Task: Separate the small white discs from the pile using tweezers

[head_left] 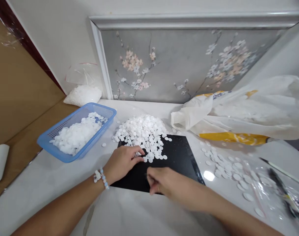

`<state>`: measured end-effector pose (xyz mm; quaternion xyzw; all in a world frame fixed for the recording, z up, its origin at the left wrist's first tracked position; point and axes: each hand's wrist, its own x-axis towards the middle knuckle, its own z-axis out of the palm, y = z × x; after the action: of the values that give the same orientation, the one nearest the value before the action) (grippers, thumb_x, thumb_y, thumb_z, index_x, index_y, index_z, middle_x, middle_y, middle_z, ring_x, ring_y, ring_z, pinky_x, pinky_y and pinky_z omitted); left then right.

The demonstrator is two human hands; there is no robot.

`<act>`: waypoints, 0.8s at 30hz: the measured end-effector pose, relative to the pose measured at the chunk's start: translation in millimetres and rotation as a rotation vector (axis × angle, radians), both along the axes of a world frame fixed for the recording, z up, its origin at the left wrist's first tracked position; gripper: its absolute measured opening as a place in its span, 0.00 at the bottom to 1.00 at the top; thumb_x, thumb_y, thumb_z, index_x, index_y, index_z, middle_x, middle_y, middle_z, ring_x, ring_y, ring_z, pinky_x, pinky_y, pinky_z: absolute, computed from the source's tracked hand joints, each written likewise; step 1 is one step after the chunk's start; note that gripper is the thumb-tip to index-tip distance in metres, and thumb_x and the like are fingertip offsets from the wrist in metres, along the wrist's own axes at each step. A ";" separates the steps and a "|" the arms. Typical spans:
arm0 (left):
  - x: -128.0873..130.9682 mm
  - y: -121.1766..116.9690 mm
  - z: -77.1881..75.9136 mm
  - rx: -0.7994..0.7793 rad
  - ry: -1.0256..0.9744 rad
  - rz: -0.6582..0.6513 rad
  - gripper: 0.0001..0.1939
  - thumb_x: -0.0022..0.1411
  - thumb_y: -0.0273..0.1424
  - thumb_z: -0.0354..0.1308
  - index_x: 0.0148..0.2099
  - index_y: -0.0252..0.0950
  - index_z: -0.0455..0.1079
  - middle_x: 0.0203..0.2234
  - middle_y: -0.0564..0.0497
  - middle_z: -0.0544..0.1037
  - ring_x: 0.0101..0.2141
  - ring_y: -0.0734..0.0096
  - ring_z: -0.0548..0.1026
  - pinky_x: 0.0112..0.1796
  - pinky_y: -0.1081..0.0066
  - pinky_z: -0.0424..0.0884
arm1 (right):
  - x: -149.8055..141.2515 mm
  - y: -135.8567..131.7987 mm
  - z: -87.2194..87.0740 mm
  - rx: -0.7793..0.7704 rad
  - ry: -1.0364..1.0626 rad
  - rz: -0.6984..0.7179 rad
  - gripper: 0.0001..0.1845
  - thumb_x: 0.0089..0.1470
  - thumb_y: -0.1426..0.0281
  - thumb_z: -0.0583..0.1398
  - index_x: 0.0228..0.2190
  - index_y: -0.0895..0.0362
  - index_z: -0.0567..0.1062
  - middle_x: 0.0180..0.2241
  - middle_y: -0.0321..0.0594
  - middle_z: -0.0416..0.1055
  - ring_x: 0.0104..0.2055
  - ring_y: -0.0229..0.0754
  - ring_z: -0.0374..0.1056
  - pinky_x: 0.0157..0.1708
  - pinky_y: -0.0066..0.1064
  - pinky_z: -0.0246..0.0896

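Note:
A heap of small white round discs (141,129) spills onto a flat black board (175,152) on the table in front of me. My left hand (124,160), with a beaded bracelet (103,178) at its wrist, rests at the heap's near edge. Its thumb and index finger are slightly apart, their tips beside the loose discs. Over the board's near right part, my right hand (164,182) is closed, fingers curled to the thumb and somewhat blurred. Whatever those fingertips hold, if anything, is hidden.
A blue basket (67,159) of white discs stands left, a clear bag (84,95) behind it. At right lie a large white plastic bag (237,114), scattered discs (223,165), clear plastic packaging (269,190) and a dark pen-like tool (278,180). A framed floral panel (169,65) borders the back.

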<state>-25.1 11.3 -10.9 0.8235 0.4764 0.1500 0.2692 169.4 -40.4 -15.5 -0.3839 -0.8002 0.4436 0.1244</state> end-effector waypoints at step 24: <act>-4.9 7.8 6.4 -0.848 -0.943 0.232 0.06 0.52 0.28 0.53 0.29 0.37 0.57 0.16 0.60 0.58 0.16 0.82 0.52 0.18 0.77 0.43 | -3.6 39.9 -10.1 0.133 -0.115 -0.422 0.06 0.49 0.73 0.61 0.25 0.55 0.67 0.23 0.32 0.68 0.25 0.38 0.62 0.27 0.27 0.53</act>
<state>-30.0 19.0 -4.5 0.4346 0.4107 0.3227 0.7337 165.8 -0.6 -25.7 -0.5583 -0.7354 0.3316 0.1937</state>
